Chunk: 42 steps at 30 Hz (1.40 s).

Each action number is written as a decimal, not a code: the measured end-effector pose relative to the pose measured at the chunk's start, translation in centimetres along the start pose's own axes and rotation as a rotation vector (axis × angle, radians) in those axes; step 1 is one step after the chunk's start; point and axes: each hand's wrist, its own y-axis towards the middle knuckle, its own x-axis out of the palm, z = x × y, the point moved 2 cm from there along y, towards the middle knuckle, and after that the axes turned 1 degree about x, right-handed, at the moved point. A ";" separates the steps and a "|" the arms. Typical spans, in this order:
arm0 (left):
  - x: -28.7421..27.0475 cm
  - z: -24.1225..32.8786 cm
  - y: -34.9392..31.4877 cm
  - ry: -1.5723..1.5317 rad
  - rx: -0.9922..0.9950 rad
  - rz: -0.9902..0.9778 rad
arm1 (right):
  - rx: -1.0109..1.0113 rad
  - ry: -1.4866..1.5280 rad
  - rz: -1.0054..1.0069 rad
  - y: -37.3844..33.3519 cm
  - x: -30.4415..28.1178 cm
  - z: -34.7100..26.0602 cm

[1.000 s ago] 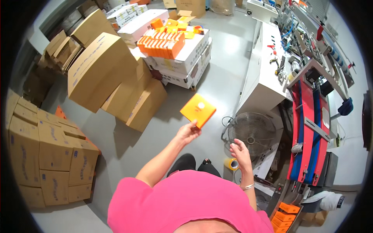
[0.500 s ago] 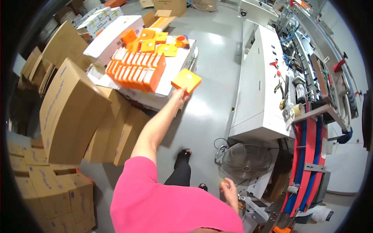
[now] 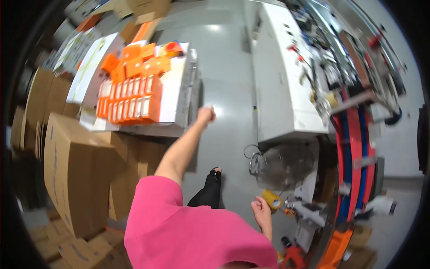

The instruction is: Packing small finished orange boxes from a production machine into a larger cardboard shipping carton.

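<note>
Because motion blur smeared our left hand [image 3: 207,115], we could not tell whether either grip was spread or pressed together; our right hand [image 3: 262,212] hung near a yellow tape roll [image 3: 270,196], orange boxes [image 3: 127,101] rowed on a white carton [image 3: 174,96].

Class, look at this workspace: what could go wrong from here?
1. The orange boxes stand near the white carton's front edge; the left hand is out beside that carton, so a bump might knock some off.
2. What looks like a cord loops out beside the fan, close to the walkway, and could catch a foot.
</note>
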 end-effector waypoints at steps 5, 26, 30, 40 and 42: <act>23.1 -0.3 -22.7 -0.024 -0.508 -0.729 | -0.163 0.148 0.246 -5.1 -1.9 4.9; 57.3 9.8 -79.1 0.647 0.399 -1.690 | -0.187 1.049 1.029 -45.3 -16.9 39.6; 70.1 14.6 -85.6 0.347 0.390 -1.638 | -0.302 1.077 1.136 -50.0 -27.0 46.0; 93.0 26.6 -97.3 0.259 -0.248 -1.517 | 0.009 0.827 1.980 -66.0 -61.3 71.9; 94.1 26.4 -100.2 0.071 -0.316 -1.784 | 0.194 0.766 1.854 -66.6 -65.5 75.6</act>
